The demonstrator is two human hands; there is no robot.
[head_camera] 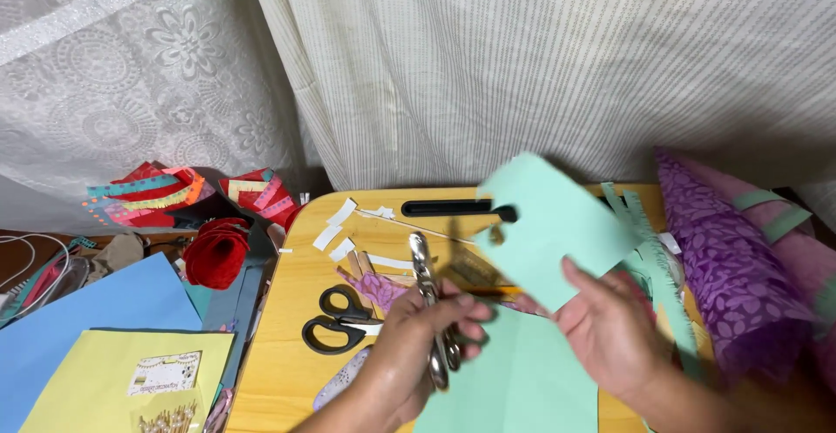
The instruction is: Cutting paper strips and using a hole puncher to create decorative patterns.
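My left hand (418,337) is closed around a pair of silver metal scissors (429,298), blades pointing up and away over the small wooden table (287,346). My right hand (610,324) pinches the lower edge of a mint green paper piece (549,224) and holds it up, tilted, above the table. A larger mint green sheet (514,381) lies flat under both hands. Black-handled scissors (335,320) rest on the table just left of my left hand.
White paper strips (335,228) and a purple patterned cut-out (379,289) lie on the table. Fringed green strips (653,250) and a purple patterned roll (731,259) sit at right. Blue (96,311) and yellow (113,372) sheets and a red scrap pile (213,250) at left.
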